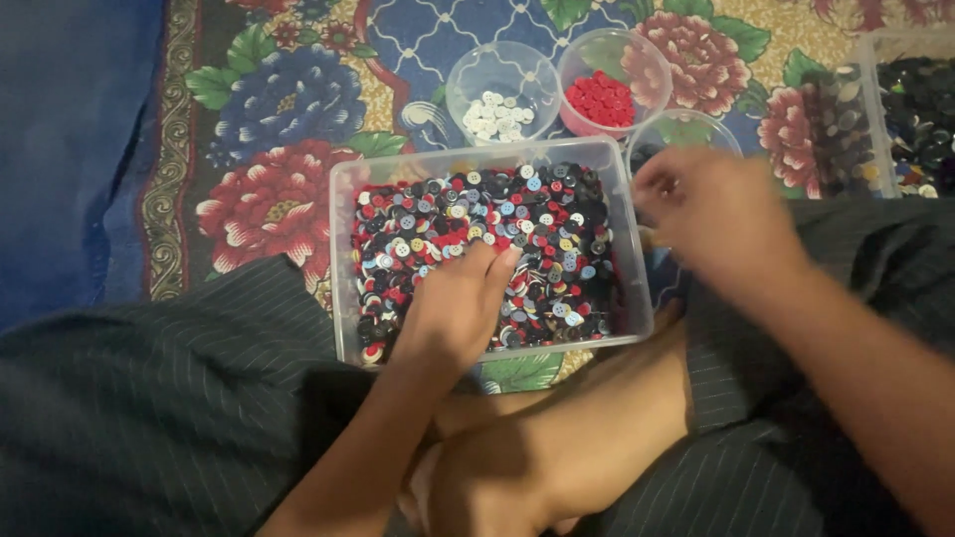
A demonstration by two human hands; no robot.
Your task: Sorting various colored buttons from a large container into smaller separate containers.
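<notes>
1. While the left hand (pixel 453 308) rests flat on the mixed buttons (pixel 497 249) in the tub (pixel 343 259), fingers loose and clasping nothing I can see, sorting by colour looks to be underway.
2. Right hand (pixel 711 214), blurred, hovers over the cup (pixel 686 129) at 1 o'clock from the tub; whether it pinches a button I cannot tell.
3. Next move, I judge: a fingertip pinch on one button.
4. Count: three round cups, namely white buttons (pixel 495 114), red buttons (pixel 600 99) and this one; one tub; one bin (pixel 910 109) at 3 o'clock.
</notes>
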